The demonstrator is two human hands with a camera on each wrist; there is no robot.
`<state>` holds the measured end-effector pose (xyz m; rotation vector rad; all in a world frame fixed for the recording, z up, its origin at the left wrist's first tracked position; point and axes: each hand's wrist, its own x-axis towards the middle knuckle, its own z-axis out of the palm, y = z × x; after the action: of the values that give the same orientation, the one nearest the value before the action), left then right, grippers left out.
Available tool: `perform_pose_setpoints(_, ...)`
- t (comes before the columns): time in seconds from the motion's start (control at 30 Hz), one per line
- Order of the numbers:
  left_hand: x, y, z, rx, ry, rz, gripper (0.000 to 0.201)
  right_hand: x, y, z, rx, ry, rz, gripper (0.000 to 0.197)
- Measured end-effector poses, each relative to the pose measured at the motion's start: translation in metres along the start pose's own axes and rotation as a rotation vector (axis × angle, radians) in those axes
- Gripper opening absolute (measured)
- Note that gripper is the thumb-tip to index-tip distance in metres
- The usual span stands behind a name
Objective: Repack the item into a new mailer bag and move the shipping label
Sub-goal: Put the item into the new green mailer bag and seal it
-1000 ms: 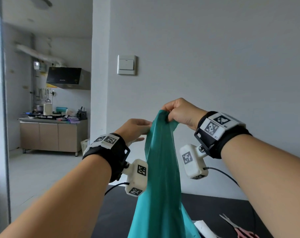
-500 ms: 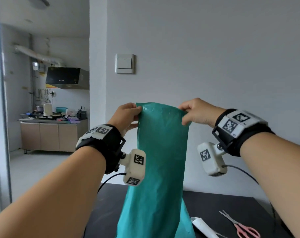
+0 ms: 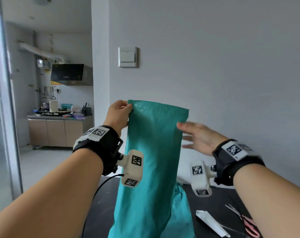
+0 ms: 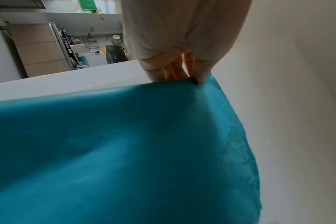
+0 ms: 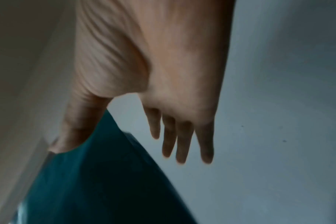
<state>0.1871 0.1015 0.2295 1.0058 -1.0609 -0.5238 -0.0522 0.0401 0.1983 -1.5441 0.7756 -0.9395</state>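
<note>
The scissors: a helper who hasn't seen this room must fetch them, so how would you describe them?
Look at the black table against the grey wall. At its near right edge, right of the white folded strip, lie the scissors. Pink handles and thin metal blades set them apart.

The teal mailer bag (image 3: 151,160) I pinch is thin, smooth plastic film with a soft sheen, faintly wrinkled; my table (image 3: 214,196) looks matt black.
</note>
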Motion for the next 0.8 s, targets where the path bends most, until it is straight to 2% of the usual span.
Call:
perform_pose_setpoints(0.03,0.0,-0.001,-0.002,0.003,0.0,0.001,0.02,0.0,0.01,0.007,-0.028,-0.037,0.064,0.07)
perform_pose_setpoints(0.07,0.0,-0.002,-0.004,0.005,0.001,0.002,0.02,0.001,0.019,0.013,-0.031,-0.041,0.096,0.067)
perform_pose_setpoints(0.17,-0.001,-0.004,-0.012,-0.004,0.026,0.024,0.018,0.001,0.031,0.028,0.042,0.055,0.061,0.035)
perform_pose_setpoints(0.23,-0.005,-0.004,-0.019,-0.045,0.025,0.027,0.011,0.003,0.031,0.033,0.078,0.111,0.016,0.025)
perform_pose_setpoints(0.27,-0.008,-0.003,-0.023,-0.056,-0.014,0.007,0.015,0.004,0.03,0.036,0.093,0.126,-0.007,0.021)
perform_pose_setpoints(0.33,-0.012,-0.007,-0.032,-0.004,-0.163,-0.102,0.04,0.004,0.027,0.041,0.127,0.15,-0.038,0.018)
perform_pose_setpoints(0.4,-0.019,-0.013,-0.038,0.155,-0.284,-0.228,0.043,0.004,0.023,0.045,0.149,0.177,-0.047,0.022)
perform_pose_setpoints(0.5,-0.021,-0.025,-0.041,0.204,-0.202,-0.242,0.031,0.003,0.02,0.052,0.142,0.196,-0.07,0.02)
perform_pose_setpoints(0.63,-0.019,-0.026,-0.039,0.12,-0.111,-0.187,0.03,0.002,0.013,0.055,0.125,0.303,-0.167,0.017)
perform_pose_setpoints(0.67,-0.02,-0.025,-0.037,0.116,-0.105,-0.174,0.029,0.003,0.012,0.055,0.096,0.326,-0.195,0.02)
perform_pose_setpoints(0.73,-0.023,-0.026,-0.032,0.119,-0.104,-0.155,0.028,0.005,0.013,0.056,0.005,0.388,-0.232,0.045)
perform_pose_setpoints(0.8,-0.025,-0.03,-0.028,0.119,-0.088,-0.146,0.026,0.003,0.016,0.057,-0.115,0.535,-0.249,0.061)
